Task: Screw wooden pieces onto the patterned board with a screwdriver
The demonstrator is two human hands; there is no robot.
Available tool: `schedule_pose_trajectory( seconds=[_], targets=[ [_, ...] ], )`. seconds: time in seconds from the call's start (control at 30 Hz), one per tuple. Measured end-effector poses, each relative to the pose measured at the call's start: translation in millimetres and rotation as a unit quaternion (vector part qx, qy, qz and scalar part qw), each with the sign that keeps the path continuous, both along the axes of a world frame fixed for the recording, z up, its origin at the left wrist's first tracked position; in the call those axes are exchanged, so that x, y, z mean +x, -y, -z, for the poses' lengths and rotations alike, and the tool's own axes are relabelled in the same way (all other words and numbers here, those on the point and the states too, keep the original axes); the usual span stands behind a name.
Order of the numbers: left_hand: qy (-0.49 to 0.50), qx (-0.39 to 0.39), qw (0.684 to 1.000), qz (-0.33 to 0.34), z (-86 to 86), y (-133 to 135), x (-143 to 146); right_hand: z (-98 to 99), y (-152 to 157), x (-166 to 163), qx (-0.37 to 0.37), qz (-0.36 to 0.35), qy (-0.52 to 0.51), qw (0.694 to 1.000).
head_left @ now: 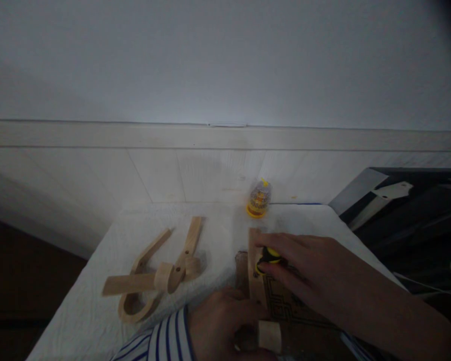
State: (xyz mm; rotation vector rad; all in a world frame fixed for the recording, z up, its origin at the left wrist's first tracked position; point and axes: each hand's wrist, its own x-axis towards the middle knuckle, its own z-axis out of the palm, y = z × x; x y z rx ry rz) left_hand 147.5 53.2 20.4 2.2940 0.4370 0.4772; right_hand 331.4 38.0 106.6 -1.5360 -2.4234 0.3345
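Note:
My right hand [300, 260] is closed around a short yellow-and-black screwdriver [271, 255], held over a wooden strip [252, 245]. A dark hole shows in the strip just below the fingers. My left hand [225, 321], in a striped sleeve, presses its fingers on the near part of that strip; its thumb is partly hidden. Close to the left fingers is a short round wooden piece [269, 336]. Under the right hand lies a brown panel with a dark line pattern [285, 301]. The screwdriver's tip cannot be made out.
Left on the white-covered table [86, 311] lie a curved wooden piece [135, 316] and joined wooden bars with round blocks [165, 277]. A clear, tower-shaped case with a yellow base [258, 200] stands at the back by the wall. A dark case or shelf [409, 215] is at right.

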Motion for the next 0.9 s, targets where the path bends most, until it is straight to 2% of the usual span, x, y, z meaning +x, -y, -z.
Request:
schedule_pose_trajectory(
  seconds=[0.2, 0.33, 0.47, 0.57, 0.7, 0.9],
  targets=[
    [0.009, -0.004, 1.000, 0.009, 6.4, 0, -3, 0.8, -1, 1, -0.019, -0.006, -0.001, 1.000],
    [0.043, -0.011, 0.998, -0.040, -6.3, 0, -11, 0.6, -1, 1, -0.008, -0.012, 0.004, 1.000],
    [0.018, -0.012, 0.998, -0.052, -22.9, 7, -15, -0.8, 0, -1, 0.011, -0.014, 0.006, 1.000],
    [0.030, -0.007, 0.996, -0.080, -25.4, 10, -13, -1.4, 0, -2, 0.026, -0.015, 0.006, 1.000],
    [0.000, -0.023, 0.999, -0.023, -22.9, 5, -9, -1.5, -1, -2, 0.030, -0.013, 0.014, 0.999],
    [-0.012, -0.043, 0.999, -0.008, -20.3, 3, -8, -3.0, -1, -4, 0.019, -0.009, 0.013, 1.000]
  ],
)
